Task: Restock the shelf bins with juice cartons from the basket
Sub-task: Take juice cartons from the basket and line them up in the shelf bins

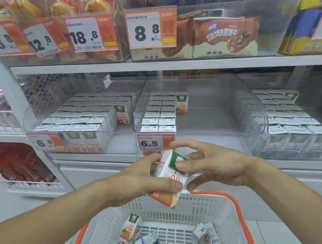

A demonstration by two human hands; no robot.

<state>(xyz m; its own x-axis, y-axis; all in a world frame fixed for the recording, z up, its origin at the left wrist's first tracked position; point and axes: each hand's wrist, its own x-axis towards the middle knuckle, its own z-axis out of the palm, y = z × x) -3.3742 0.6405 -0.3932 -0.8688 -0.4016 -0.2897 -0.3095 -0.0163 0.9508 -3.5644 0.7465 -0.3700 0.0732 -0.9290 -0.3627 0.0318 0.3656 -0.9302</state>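
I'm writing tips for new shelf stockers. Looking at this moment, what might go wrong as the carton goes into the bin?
1. Both hands hold one tilted carton by fingertips above the basket; a loose grip might drop it back in.
2. The middle bin has neat rows on its left; a careless push may topple the single upright carton.
3. The neighbouring bin holds similar-looking cartons, so mixing flavours seems possible.

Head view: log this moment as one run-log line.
left hand: grips juice carton | right hand: fingers on carton | position: above basket | middle bin: partly filled | basket: cartons remain
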